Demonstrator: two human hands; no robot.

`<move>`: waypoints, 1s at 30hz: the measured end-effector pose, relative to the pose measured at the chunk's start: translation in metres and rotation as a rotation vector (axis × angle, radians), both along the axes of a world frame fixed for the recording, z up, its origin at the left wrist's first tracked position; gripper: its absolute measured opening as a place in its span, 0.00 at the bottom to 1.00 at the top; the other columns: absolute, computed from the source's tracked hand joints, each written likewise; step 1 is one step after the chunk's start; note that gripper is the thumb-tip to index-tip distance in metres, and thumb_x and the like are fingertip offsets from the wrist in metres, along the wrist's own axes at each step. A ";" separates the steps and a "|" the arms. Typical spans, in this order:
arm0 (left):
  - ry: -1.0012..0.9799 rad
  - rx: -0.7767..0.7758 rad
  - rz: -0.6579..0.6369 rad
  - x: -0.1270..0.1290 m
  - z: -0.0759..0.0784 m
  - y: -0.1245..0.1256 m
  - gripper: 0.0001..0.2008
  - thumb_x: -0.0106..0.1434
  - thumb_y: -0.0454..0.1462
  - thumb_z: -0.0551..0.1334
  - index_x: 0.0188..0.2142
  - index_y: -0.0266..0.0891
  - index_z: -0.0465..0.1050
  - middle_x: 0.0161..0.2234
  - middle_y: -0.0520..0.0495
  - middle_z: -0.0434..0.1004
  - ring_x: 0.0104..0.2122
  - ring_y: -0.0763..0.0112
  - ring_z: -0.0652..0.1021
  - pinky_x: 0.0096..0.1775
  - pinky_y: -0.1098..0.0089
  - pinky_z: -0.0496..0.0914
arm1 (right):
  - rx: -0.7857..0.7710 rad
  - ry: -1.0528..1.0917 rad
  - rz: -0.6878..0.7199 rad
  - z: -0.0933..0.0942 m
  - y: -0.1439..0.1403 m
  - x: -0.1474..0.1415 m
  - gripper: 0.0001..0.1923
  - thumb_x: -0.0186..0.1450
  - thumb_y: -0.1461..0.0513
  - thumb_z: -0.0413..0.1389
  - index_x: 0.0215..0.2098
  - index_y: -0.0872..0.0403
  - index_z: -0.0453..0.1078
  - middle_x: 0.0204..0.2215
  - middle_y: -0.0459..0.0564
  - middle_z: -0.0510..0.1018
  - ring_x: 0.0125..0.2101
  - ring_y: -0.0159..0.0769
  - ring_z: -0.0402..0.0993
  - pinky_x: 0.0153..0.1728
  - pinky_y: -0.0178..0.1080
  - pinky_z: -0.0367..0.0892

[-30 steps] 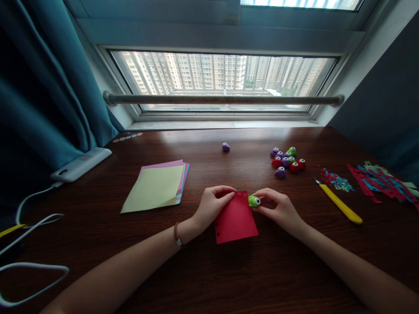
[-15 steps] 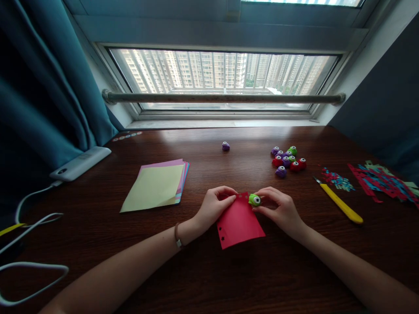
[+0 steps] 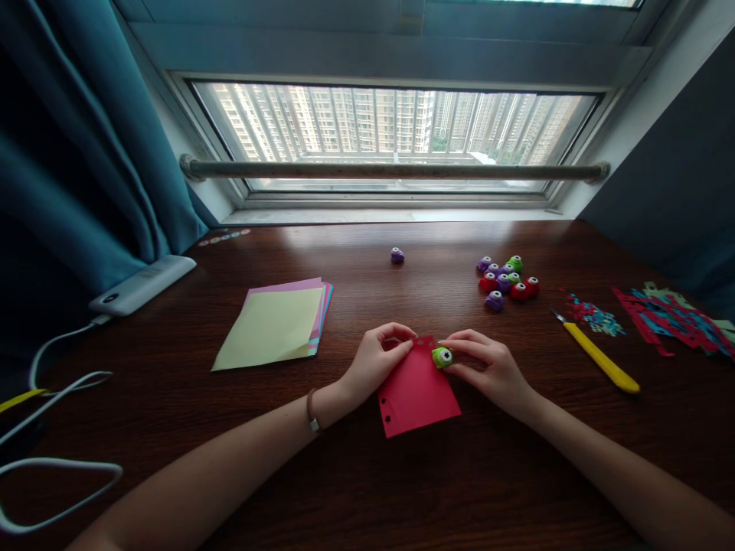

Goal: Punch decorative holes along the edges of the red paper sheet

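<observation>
A red sheet of paper (image 3: 418, 390) is tilted above the dark wooden table, with small star-shaped holes along its left edge and more small holes near the top. My left hand (image 3: 376, 358) pinches its upper left edge between thumb and fingers. On the other side, my right hand (image 3: 491, 366) grips a small green craft punch (image 3: 442, 357) with a white top bearing a dark star. The punch sits at the sheet's upper right edge. Whether the paper is inside its slot, I cannot tell.
Several purple, red and green punches (image 3: 504, 282) cluster at the back right; one purple punch (image 3: 396, 255) stands apart. A yellow-handled craft knife (image 3: 600, 356), paper confetti (image 3: 594, 315) and paper scraps (image 3: 681, 321) lie right. Coloured paper (image 3: 272, 325) and a white power bank (image 3: 143, 285) lie left.
The green punch has shifted slightly left and down against the red paper, and its star face has turned a little. The left hand keeps its pinch on the sheet.
</observation>
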State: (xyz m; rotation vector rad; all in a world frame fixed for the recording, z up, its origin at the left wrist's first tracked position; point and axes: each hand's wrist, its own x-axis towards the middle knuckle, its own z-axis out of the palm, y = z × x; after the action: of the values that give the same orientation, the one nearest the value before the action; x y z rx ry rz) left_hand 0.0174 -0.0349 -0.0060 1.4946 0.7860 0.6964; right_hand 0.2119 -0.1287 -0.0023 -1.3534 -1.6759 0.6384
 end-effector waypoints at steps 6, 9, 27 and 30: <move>0.041 0.129 -0.033 0.000 -0.003 -0.004 0.08 0.58 0.37 0.60 0.36 0.36 0.70 0.31 0.48 0.74 0.31 0.70 0.74 0.33 0.72 0.67 | -0.014 0.020 0.022 -0.002 0.000 0.000 0.13 0.58 0.63 0.59 0.42 0.50 0.72 0.38 0.48 0.72 0.38 0.32 0.71 0.39 0.32 0.68; 0.078 0.200 -0.028 0.000 -0.003 -0.007 0.07 0.59 0.36 0.59 0.38 0.36 0.70 0.31 0.48 0.74 0.31 0.70 0.74 0.34 0.71 0.67 | -0.028 0.033 0.022 -0.002 -0.001 -0.001 0.11 0.58 0.62 0.59 0.41 0.50 0.72 0.37 0.47 0.72 0.37 0.32 0.71 0.38 0.33 0.68; 0.322 0.521 0.038 0.002 -0.010 -0.013 0.11 0.58 0.28 0.56 0.39 0.40 0.70 0.30 0.50 0.70 0.35 0.66 0.71 0.39 0.66 0.66 | -0.096 -0.106 0.029 -0.009 0.003 0.001 0.10 0.57 0.61 0.60 0.39 0.50 0.72 0.36 0.47 0.74 0.36 0.33 0.70 0.36 0.36 0.66; 0.350 0.546 0.033 0.002 -0.010 -0.014 0.11 0.58 0.28 0.56 0.39 0.40 0.69 0.30 0.50 0.70 0.35 0.66 0.71 0.39 0.66 0.66 | -0.098 -0.115 0.028 -0.009 0.003 0.001 0.10 0.57 0.60 0.60 0.39 0.50 0.72 0.37 0.48 0.74 0.36 0.34 0.70 0.36 0.37 0.66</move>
State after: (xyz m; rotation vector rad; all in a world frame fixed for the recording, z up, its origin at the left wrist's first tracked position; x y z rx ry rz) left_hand 0.0193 -0.0488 -0.0161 2.1433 0.9292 0.7171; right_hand 0.2126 -0.1259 -0.0113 -1.4621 -1.7779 0.6774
